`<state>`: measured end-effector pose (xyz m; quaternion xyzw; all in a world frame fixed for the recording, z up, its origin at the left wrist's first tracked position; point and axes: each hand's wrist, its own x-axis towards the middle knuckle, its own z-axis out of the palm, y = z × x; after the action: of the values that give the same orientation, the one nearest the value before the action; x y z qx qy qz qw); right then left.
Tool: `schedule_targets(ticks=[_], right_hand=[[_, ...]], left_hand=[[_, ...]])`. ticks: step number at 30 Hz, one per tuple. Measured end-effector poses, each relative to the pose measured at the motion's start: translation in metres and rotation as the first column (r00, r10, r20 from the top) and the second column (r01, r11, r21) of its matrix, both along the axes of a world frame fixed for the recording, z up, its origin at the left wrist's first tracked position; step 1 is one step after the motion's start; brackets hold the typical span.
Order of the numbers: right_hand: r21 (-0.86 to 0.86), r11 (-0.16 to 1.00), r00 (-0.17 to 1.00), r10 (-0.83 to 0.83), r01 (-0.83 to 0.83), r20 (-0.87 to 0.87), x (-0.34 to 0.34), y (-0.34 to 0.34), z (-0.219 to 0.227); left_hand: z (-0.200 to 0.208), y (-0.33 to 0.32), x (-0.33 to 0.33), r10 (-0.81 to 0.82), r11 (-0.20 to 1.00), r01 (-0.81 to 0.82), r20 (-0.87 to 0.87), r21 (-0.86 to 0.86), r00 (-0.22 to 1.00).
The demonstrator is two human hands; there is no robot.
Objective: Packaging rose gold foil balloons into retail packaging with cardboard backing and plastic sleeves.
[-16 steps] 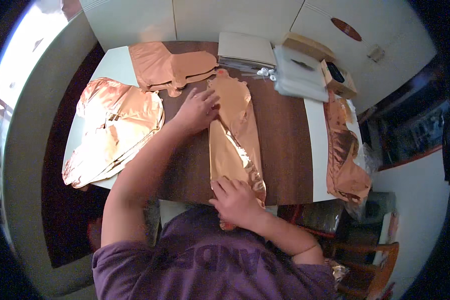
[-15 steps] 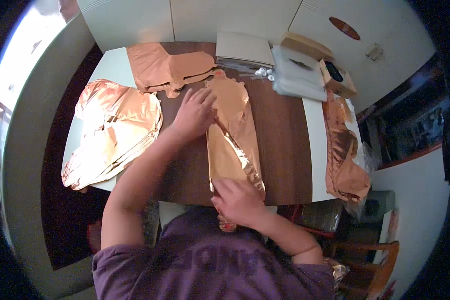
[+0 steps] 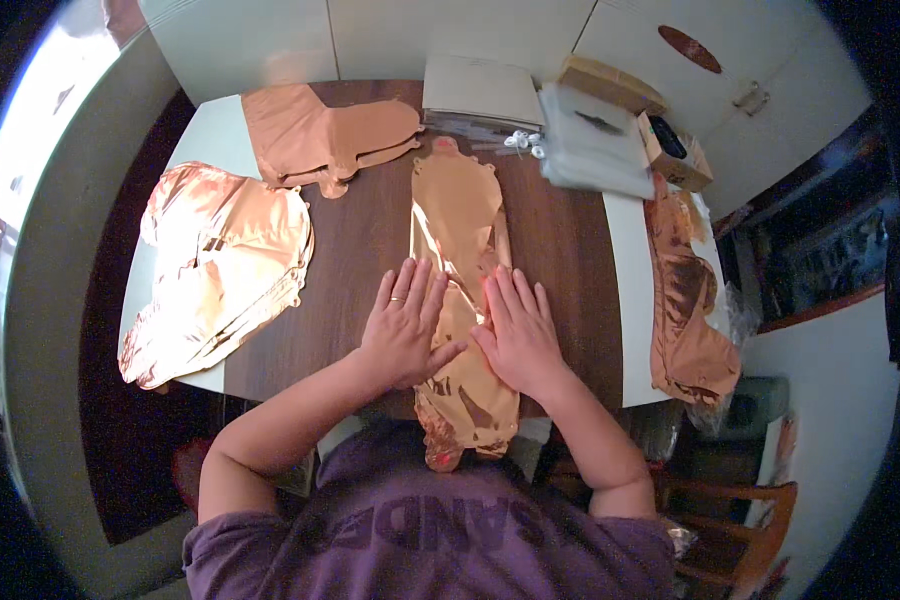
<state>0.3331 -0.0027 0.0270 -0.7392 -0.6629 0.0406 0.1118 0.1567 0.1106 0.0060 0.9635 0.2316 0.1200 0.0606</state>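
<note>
Foil piece [image 3: 457, 205]: long axis fore-and-aft, tab [image 3: 447, 146] pointing away; left hand [image 3: 402, 330] and right hand [image 3: 520, 337] flat, open, gripping nothing.

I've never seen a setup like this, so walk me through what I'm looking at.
There's no machine here, only someone's bare hands. The view comes from a wide camera worn on the head, looking down, so straight edges bend near the rim.

On the table lies a long copper-coloured foil piece, reaching past the near edge. The left hand and right hand rest palm down along its two long sides, gripping nothing. More foil lies around: a shiny pile and a matte pile on the left, another foil piece on the right. A clear plastic packet sits farther back.
</note>
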Motion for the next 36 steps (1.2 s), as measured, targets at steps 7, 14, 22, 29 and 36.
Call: schedule_targets(ticks=[7,14,22,29,36], right_hand=[[0.005,0.998,0.998,-0.057,0.057,0.034,0.008,-0.003,0.003],[-0.045,0.998,0.999,0.038,-0.039,-0.008,0.012,0.007,-0.001],[-0.061,0.998,0.999,0.031,-0.032,-0.021,0.011,0.008,0.002],[-0.108,0.992,0.991,0.057,-0.07,-0.121,0.046,0.046,0.011],[-0.006,0.994,0.993,0.111,-0.112,-0.029,0.071,0.08,-0.006]], left_hand=[[0.016,0.009,0.015,-0.089,0.996,0.089,-0.002,0.017,0.996],[0.002,-0.006,0.016,-0.048,0.999,0.047,0.091,0.011,0.995],[0.007,-0.009,0.015,-0.004,0.999,0.006,0.046,-0.034,0.999],[0.011,-0.008,0.013,-0.025,1.0,0.025,-0.066,-0.008,0.997],[0.014,-0.007,0.015,-0.039,0.997,0.036,-0.047,-0.067,0.998]])
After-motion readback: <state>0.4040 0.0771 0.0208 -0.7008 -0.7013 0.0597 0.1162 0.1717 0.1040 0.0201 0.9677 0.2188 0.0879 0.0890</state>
